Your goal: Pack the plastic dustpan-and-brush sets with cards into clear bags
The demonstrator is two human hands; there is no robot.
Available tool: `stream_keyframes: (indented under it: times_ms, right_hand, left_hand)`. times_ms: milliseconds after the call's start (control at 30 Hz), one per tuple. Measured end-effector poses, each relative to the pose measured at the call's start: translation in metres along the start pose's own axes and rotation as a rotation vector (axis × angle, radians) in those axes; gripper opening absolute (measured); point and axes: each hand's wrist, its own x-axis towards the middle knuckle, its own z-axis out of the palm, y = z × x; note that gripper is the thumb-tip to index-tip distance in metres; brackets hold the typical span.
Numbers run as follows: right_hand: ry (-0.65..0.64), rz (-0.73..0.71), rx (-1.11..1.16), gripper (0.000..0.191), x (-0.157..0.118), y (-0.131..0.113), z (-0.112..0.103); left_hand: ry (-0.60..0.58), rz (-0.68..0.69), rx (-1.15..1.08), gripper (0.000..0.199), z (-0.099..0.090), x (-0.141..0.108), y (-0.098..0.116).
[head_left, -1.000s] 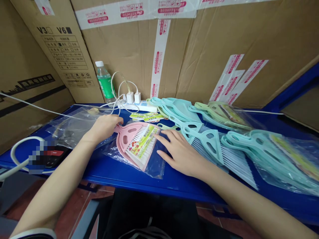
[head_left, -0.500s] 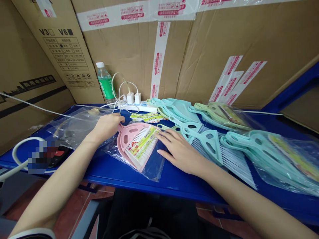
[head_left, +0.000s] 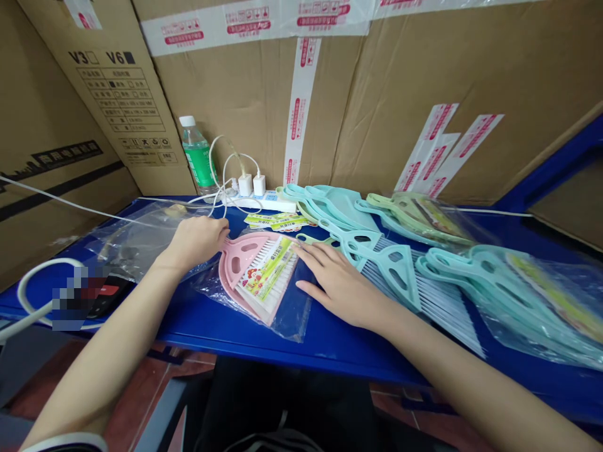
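Pink dustpan lies flat on a clear plastic bag near the middle of the frame, on the blue counter. A white-bristled brush sits nested in its scoop, with a yellow-green printed label across the brush.

The left hand is just beside the dustpan's upper left edge, its grip curled narrow; whether it pinches a fold of plastic cannot be told. The right hand lies palm down with its grip spread wide and holding nothing, its fingertips at the right edge of the pink set.

Just right of the right hand, mint dustpans lie overlapped, their bristles fanning toward the lower right. More mint sets in a bag fill the right edge. Toward the back are a mint stack and pale green sets. Loose labels lie behind the pink dustpan.

At upper center, a power strip carries two white chargers, and a water bottle stands beside it, against taped cartons. A crumpled bag lies at left, and a white cable loops at the lower left, by a pixelated dark object.
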Motion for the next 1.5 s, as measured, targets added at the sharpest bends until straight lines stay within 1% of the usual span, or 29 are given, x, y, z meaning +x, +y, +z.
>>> stream_keyframes:
  times_ms: [167,300,567,833,1067,1200,1300,1400,1500]
  right_hand:
    - [-0.007,-0.004,0.007,0.055,0.0,0.0,0.0]
    - [-0.004,-0.004,0.011,0.055,0.0,0.0,0.0]
    - [0.029,-0.023,-0.034,0.044,0.0,-0.001,-0.003]
    - [0.016,-0.013,-0.016,0.047,-0.001,-0.001,-0.004]
    - [0.018,0.0,-0.022,0.046,-0.001,-0.002,-0.005]
    - [0.004,0.007,-0.041,0.047,-0.001,-0.002,-0.006]
    - [0.021,-0.002,-0.038,0.046,-0.001,-0.003,-0.006]
    - [0.022,-0.004,-0.043,0.046,-0.001,-0.003,-0.007]
    - [0.014,0.0,-0.047,0.047,-0.001,-0.003,-0.006]
  left_hand:
    - [-0.005,-0.003,-0.005,0.037,-0.002,-0.001,0.0]
    - [0.011,0.021,-0.038,0.037,-0.003,-0.002,0.001]
    - [0.03,0.065,-0.055,0.037,0.001,-0.001,0.002]
    - [0.078,0.188,-0.072,0.037,0.003,0.0,0.001]
    - [0.069,0.252,-0.119,0.036,0.003,0.0,0.0]
    - [0.067,0.289,-0.146,0.037,0.006,0.002,-0.002]
    - [0.056,0.32,-0.199,0.037,0.009,0.003,-0.003]
    - [0.045,0.331,-0.22,0.039,0.012,0.005,-0.003]
    - [0.059,0.336,-0.207,0.039,0.013,0.006,-0.003]
